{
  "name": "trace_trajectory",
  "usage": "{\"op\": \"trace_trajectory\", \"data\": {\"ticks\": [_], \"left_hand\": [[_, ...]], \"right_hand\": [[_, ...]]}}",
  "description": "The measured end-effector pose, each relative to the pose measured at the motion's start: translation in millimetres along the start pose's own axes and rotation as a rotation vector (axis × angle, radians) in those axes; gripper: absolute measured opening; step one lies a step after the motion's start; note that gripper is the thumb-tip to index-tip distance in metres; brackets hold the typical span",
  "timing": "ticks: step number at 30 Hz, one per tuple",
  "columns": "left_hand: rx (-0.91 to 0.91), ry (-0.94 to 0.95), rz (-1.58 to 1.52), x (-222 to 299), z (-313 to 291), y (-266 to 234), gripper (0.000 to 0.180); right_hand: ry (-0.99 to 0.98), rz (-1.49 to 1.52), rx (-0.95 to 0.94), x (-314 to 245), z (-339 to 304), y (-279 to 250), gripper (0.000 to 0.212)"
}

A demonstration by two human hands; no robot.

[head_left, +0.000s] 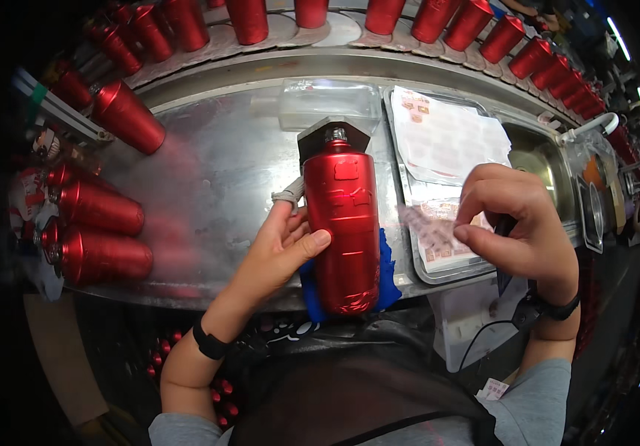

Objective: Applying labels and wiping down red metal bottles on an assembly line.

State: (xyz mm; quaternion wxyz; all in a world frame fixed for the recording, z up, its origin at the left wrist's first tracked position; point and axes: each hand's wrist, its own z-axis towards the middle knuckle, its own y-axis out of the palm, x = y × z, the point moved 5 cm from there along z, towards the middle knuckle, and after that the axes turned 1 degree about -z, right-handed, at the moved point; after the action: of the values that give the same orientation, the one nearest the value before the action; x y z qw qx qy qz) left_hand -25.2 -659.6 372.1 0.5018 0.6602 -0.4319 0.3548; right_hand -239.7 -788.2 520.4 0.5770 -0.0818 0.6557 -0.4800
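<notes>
A glossy red bottle [344, 223] with raised square shapes lies neck away from me in front of my body. Its neck rests at a dark angular support [361, 137], and a blue cloth [388, 275] shows under its base. My left hand [286, 241] grips the bottle's left side, thumb on top; a grey wrap covers one fingertip. To the right, my right hand [509, 223] pinches a thin see-through film with small printed marks [431, 232], smeared by motion. A dark blade-like tool [504, 224] shows within that hand, partly hidden by the fingers.
A metal tray [402, 178] with printed sheets [450, 137] lies right of the bottle, beside a sink [535, 167]. Behind the bottle sits a clear plastic box [327, 104]. Red bottles [104, 253] stand at the left, and several more line a curved conveyor [275, 30] at the back.
</notes>
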Motion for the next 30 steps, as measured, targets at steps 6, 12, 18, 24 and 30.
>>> {"op": "trace_trajectory", "data": {"ticks": [6,12,18,24,30], "left_hand": [[0.023,0.030,-0.108,1,-2,-2,0.078],[0.071,0.103,-0.136,15,1,9,0.080],[0.172,0.162,0.052,8,5,15,0.077],[0.171,0.142,0.087,9,5,18,0.072],[0.137,0.082,-0.048,4,5,7,0.079]], "right_hand": [[-0.176,0.055,-0.187,-18,53,38,0.014],[-0.145,-0.150,-0.186,-2,86,56,0.016],[-0.212,-0.087,-0.124,10,91,65,0.016],[-0.118,0.007,0.071,28,87,71,0.020],[0.452,0.581,0.158,70,30,107,0.027]]}}
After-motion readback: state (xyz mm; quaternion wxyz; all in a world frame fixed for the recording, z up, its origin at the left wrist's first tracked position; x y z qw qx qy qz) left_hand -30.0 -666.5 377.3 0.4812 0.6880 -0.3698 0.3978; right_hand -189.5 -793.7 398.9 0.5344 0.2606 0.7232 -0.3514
